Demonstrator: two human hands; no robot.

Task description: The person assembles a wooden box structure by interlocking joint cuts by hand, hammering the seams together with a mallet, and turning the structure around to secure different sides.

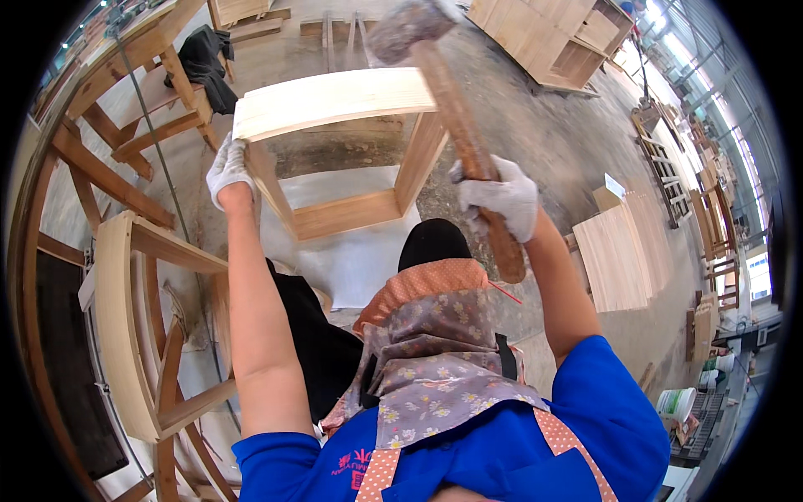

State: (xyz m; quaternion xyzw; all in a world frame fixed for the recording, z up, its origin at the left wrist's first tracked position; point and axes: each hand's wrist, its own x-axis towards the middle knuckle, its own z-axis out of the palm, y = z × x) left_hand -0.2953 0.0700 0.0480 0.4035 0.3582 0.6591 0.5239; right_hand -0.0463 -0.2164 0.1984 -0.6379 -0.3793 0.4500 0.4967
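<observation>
In a white glove, my right hand [506, 201] is closed round the brown wooden handle of a large hammer [470, 138]. The hammer is raised, and its blurred head lies above and beyond the far right corner of a pale wooden frame [351, 219]. That open four-sided frame stands on a white sheet [355, 272] in front of me, with a broad board across its top. My left hand [228, 171], also gloved, grips the frame at its upper left corner, fingers against the side and top board.
A second wooden frame [134, 335] stands close to my left forearm, beside a timber rack [109, 184]. Dark cloth [205, 63] hangs over a wooden stool. Stacked boards [615, 255] lie on the floor at right, with a wooden cabinet [552, 38] farther back.
</observation>
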